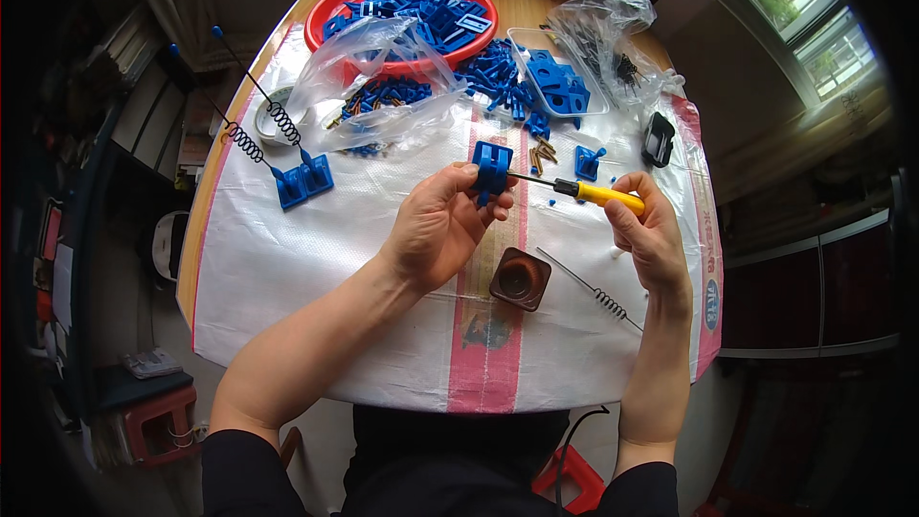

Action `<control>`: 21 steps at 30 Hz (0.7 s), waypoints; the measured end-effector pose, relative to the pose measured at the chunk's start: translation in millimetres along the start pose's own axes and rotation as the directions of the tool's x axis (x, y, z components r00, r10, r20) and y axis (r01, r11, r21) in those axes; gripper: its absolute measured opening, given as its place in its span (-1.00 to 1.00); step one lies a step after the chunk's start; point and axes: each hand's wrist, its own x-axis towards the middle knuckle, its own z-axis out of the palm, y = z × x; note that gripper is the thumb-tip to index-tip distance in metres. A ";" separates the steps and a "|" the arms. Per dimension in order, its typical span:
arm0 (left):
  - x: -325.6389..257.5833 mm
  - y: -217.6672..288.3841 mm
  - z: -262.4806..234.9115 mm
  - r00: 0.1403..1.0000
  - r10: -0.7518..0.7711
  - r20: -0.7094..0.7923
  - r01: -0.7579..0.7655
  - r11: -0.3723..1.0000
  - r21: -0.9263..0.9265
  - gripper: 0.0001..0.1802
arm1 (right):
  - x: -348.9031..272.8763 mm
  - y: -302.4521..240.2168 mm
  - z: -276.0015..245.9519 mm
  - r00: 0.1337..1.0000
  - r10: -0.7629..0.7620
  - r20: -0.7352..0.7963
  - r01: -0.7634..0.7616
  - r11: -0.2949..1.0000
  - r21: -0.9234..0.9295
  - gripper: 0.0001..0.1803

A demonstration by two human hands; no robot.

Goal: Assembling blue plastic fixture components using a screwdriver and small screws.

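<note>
Far left: one red basin (314, 33) is standing.
Near: one brown container (520, 279) is sitting.
Left fingers (460, 175): holding blue part (492, 163).
Right fingers (624, 219): holding screwdriver (601, 195).

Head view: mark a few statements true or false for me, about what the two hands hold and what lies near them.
1. The right hand holds a screwdriver with a yellow handle. True.
2. The left hand is empty. False: it holds a blue plastic part.
3. The screwdriver's shaft points toward the left hand. True.
4. The loose coiled wire lies to the left of the brown square dish. False: it lies to the right of it.
5. The red bowl at the far side of the table holds blue parts. True.
</note>
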 end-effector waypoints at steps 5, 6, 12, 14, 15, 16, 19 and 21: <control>-1.0 -0.9 2.9 0.999 0.040 -0.011 -0.040 0.998 0.045 -0.62 | 2.1 9.1 -10.4 0.993 0.111 0.048 -0.114 0.991 0.070 -0.70; -1.5 -1.5 2.2 0.999 0.048 -0.021 -0.047 0.997 0.060 -0.63 | 0.3 1.2 -2.2 0.997 0.079 0.021 -0.080 0.995 0.052 -0.70; -1.7 -4.0 3.8 0.995 0.089 -0.036 -0.086 0.993 0.083 -0.70 | 3.4 7.0 -8.1 0.994 0.094 0.055 -0.099 0.992 0.080 -0.69; -1.7 -3.5 3.5 0.995 0.089 -0.033 -0.086 0.992 0.092 -0.70 | 3.7 10.6 -10.8 0.995 0.089 0.054 -0.092 0.994 0.057 -0.69; -1.6 -3.4 2.9 0.996 0.089 -0.032 -0.085 0.992 0.095 -0.70 | 3.5 7.1 -5.7 0.997 0.063 0.040 -0.065 0.997 0.052 -0.68; -1.5 -3.3 2.5 0.996 0.078 -0.035 -0.075 0.994 0.084 -0.70 | 3.5 5.2 -0.4 0.999 0.036 0.026 -0.037 0.998 0.047 -0.67; -1.1 -1.9 1.4 0.999 0.046 -0.026 -0.045 0.998 0.044 -0.67 | 3.0 9.5 8.7 0.993 -0.075 -0.087 0.080 0.995 0.055 -0.61; 0.2 0.2 -0.2 1.000 0.027 0.006 -0.027 1.000 0.012 -0.64 | 1.9 10.2 -7.5 1.000 0.008 0.010 -0.008 0.998 0.056 -0.62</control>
